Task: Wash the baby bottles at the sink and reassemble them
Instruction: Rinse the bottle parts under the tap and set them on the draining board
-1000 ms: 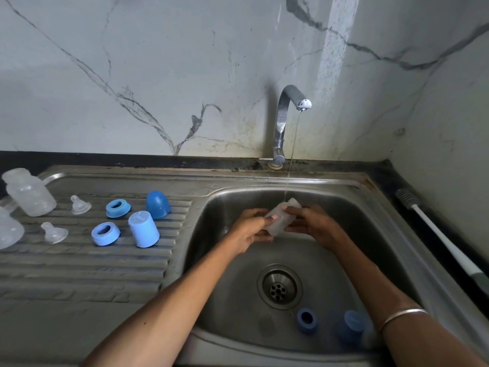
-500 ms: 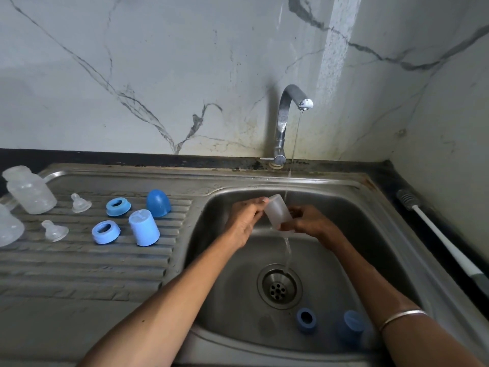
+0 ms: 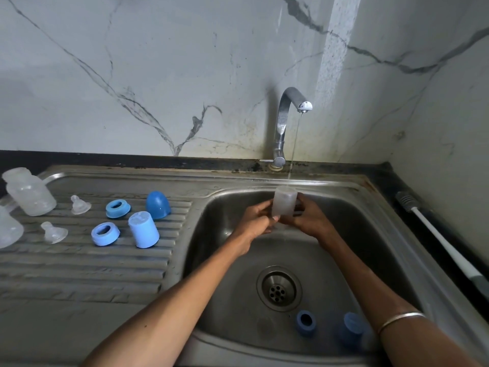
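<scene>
Left hand (image 3: 255, 221) and right hand (image 3: 308, 219) gripping clear bottle (image 3: 284, 203) upright, frame centre, under tap (image 3: 287, 120) stream, fingers curled round it

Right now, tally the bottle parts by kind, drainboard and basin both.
Bottles: 3
Teats: 2
Blue rings: 3
Blue caps: 3
Total: 11
</scene>
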Action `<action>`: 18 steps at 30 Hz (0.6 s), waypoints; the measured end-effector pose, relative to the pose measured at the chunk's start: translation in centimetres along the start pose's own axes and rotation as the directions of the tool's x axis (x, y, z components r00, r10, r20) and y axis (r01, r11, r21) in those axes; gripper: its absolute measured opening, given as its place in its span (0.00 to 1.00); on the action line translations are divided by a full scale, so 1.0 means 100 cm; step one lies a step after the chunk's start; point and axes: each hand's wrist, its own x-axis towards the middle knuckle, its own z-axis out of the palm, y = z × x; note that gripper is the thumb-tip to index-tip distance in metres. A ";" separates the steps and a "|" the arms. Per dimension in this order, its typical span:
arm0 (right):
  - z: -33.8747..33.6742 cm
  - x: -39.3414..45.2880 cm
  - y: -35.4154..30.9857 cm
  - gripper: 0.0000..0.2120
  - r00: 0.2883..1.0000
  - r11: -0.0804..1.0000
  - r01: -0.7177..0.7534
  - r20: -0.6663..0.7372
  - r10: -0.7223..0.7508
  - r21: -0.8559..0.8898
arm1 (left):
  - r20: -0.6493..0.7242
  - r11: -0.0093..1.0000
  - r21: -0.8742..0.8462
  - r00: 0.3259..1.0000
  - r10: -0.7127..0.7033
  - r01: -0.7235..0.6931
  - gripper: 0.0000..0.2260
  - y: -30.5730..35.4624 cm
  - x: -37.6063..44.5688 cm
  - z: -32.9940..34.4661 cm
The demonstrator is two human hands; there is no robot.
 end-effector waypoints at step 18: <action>-0.009 -0.013 -0.012 0.33 0.999 0.998 -0.041 0.008 0.041 -0.047 | 0.040 0.855 -0.485 0.982 -0.186 0.181 0.09 0.007 -0.002 -0.012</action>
